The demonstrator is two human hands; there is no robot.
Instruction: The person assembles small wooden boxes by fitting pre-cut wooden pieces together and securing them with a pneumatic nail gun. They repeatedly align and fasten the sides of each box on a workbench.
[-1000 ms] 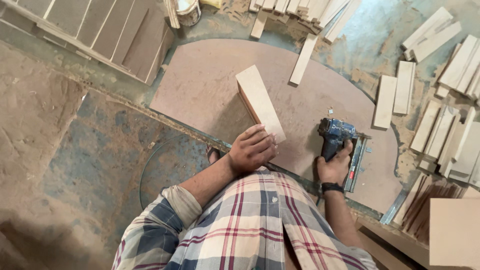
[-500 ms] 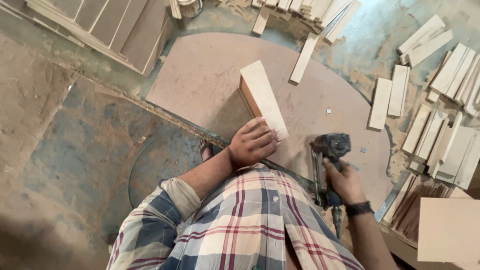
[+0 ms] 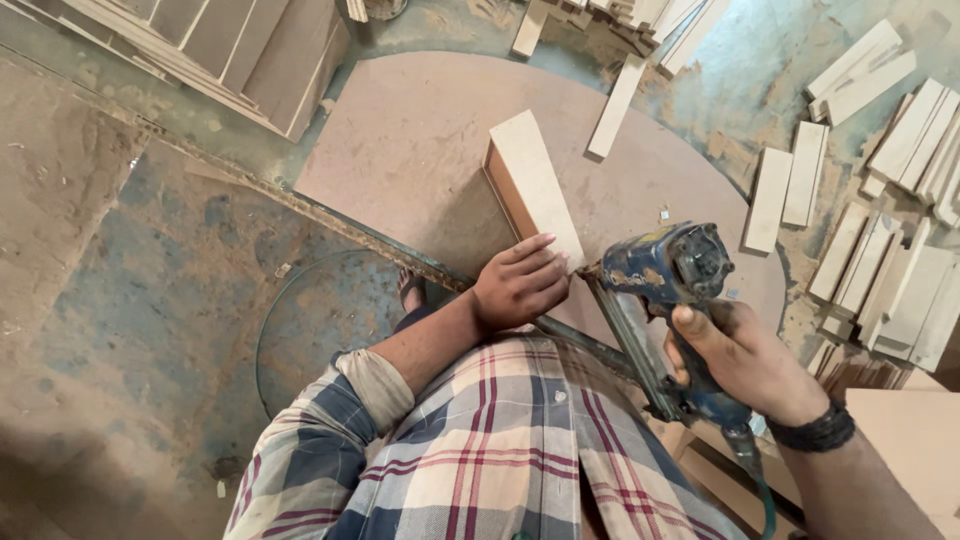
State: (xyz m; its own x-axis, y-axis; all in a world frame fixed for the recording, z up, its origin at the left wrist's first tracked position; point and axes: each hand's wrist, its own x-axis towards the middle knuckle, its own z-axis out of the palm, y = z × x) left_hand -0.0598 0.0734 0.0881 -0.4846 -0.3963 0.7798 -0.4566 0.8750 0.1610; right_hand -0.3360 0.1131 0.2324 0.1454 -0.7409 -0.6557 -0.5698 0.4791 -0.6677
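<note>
My left hand (image 3: 520, 285) grips the near end of a pale wooden piece (image 3: 530, 185) that stands on its edge on a round brown board (image 3: 420, 150). My right hand (image 3: 745, 360) holds a worn blue nail gun (image 3: 665, 275) by its handle. The gun's nose touches the near end of the wooden piece, right beside my left fingers. A hose runs down from the gun's handle past my wrist, which wears a black band.
Several pale wood strips (image 3: 880, 200) lie scattered on the floor at the right, one strip (image 3: 615, 105) on the board. Stacked long boards (image 3: 230, 45) lie at top left. A pale panel (image 3: 915, 440) is at lower right. My foot (image 3: 410, 290) shows below the board's edge.
My right hand has lifted the nail gun off the board and swung it left, bringing its nose against the near end of the wooden piece. My left hand has stayed on the piece.
</note>
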